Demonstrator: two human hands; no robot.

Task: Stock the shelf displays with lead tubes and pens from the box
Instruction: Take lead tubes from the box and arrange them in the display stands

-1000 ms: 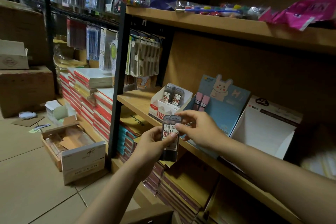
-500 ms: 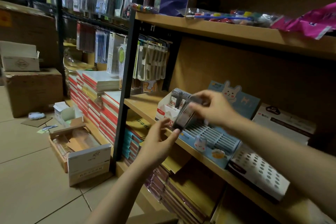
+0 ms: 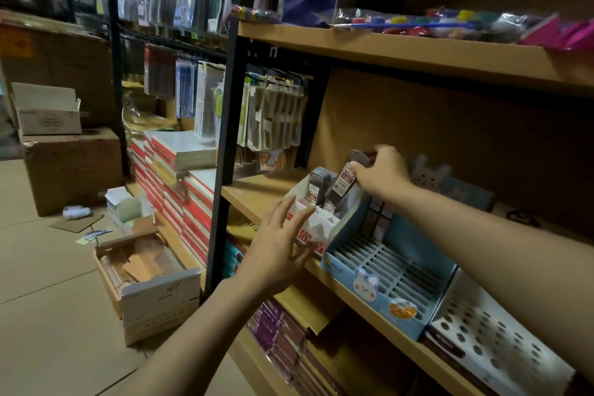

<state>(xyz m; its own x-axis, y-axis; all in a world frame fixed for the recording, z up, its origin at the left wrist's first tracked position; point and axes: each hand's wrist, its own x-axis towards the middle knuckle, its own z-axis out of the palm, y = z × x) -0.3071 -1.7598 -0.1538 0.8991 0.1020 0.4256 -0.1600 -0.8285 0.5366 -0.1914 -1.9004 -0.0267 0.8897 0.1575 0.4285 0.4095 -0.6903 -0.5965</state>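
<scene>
My right hand (image 3: pixel 381 173) grips the top of dark lead tubes (image 3: pixel 341 186) and holds them tilted in the white display box (image 3: pixel 308 228) on the wooden shelf (image 3: pixel 257 193). More lead tubes (image 3: pixel 315 185) stand in the box's back row. My left hand (image 3: pixel 278 249) hovers with spread fingers at the front of the white box, holding nothing. To the right sit a blue slotted display with a rabbit picture (image 3: pixel 385 270) and a white display with round holes (image 3: pixel 488 341).
An open cardboard box (image 3: pixel 154 286) lies on the floor at lower left, with smaller boxes (image 3: pixel 128 209) behind it. Stacked notebooks (image 3: pixel 180 177) stand left of the black shelf post (image 3: pixel 225 151). An upper shelf (image 3: pixel 401 48) carries bags of coloured items.
My right hand carried the lead tubes up and back into the white display box. My left hand let go of them and now hangs open in front of the box.
</scene>
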